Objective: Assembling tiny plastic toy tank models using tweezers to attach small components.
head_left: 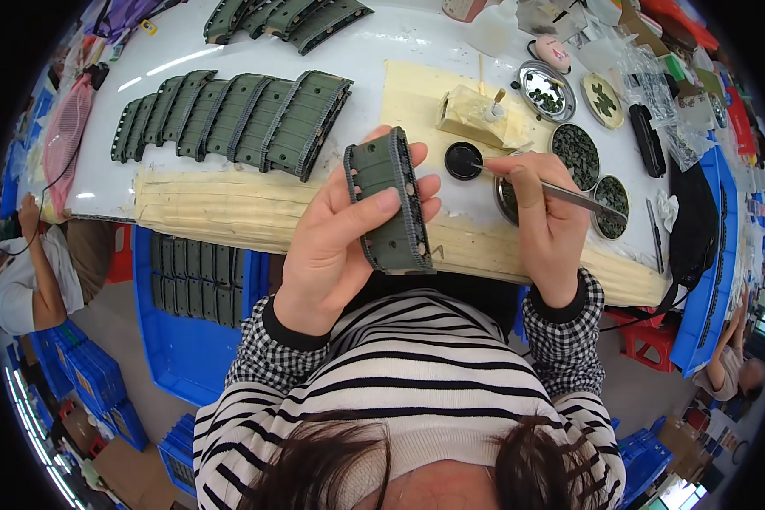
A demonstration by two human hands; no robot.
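My left hand (319,242) grips a dark green, slightly curved plastic panel (382,170) with ribbed, toothed edges, the thumb lying across its face. It is raised over the table's near edge, tilted. Between the fingers of my right hand (546,225) is a pair of metal tweezers (582,200), its tip at a small round black dish (461,158). Whether the tip holds anything is too small to tell. Round tins of small dark green pieces (575,153) stand beside and beyond my right hand.
Several similar green panels (246,119) lie in an overlapping row at left, more behind. A paper-covered block (484,115) stands beyond the dish. To the right are a black case (646,140) and a pen (655,234). A blue crate (187,353) with panels sits below left.
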